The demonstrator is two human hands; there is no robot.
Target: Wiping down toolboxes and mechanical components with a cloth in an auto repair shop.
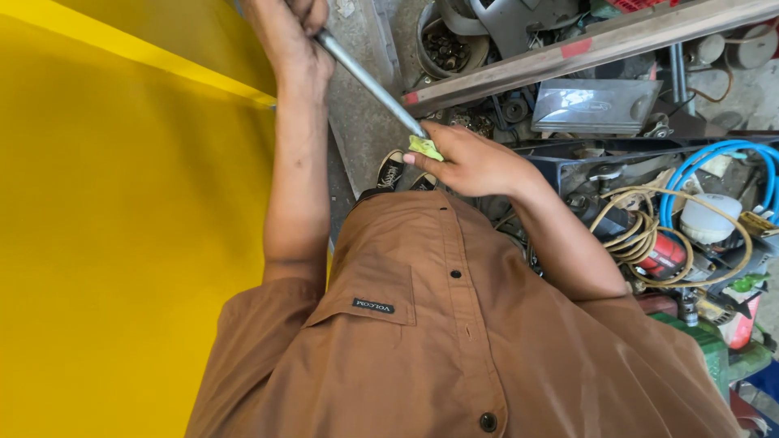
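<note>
One grey metal rod (pixel 369 81) held at both ends, slanting from top centre down toward wearer's chest, above concrete floor (pixel 357 138). Left hand (pixel 290 32) closed around upper end. Right hand (pixel 471 158) closed over lower end, pinching small yellow-green cloth (pixel 425 148) against rod. Brown shirt (pixel 438 324) directly below hands; dark shoes (pixel 392 170) visible on floor beneath rod. Large yellow panel (pixel 122 227) fills left side, just beside left forearm. Cluttered shelf at right: wooden beam (pixel 584 49), blue hose (pixel 714 158), coiled tan cable (pixel 641 235), metal box (pixel 596 105).
</note>
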